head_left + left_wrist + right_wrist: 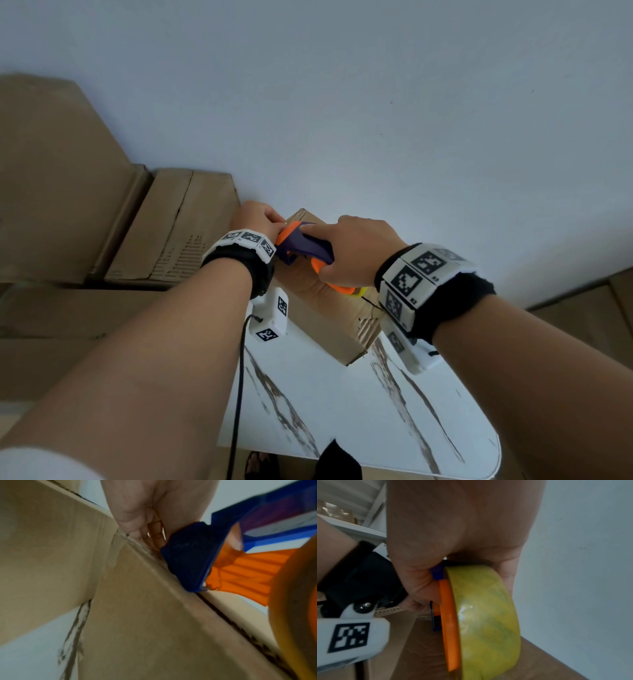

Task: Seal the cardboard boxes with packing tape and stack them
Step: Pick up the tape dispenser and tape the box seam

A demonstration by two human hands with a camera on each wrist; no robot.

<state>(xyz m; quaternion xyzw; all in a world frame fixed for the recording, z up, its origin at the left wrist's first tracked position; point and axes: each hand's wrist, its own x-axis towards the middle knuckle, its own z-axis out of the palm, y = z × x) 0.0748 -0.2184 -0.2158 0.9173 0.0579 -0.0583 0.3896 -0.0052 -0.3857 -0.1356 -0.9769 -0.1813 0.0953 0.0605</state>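
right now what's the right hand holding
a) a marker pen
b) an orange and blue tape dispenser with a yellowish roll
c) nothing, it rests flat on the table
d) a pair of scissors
b: the right hand grips the orange and blue tape dispenser over the cardboard box, and the right wrist view shows its yellowish tape roll just below the palm.

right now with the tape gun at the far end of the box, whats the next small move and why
Probably draw the tape gun back along the box seam: the right hand grips it at the far edge, the left hand pins that end, and the near seam looks untaped.
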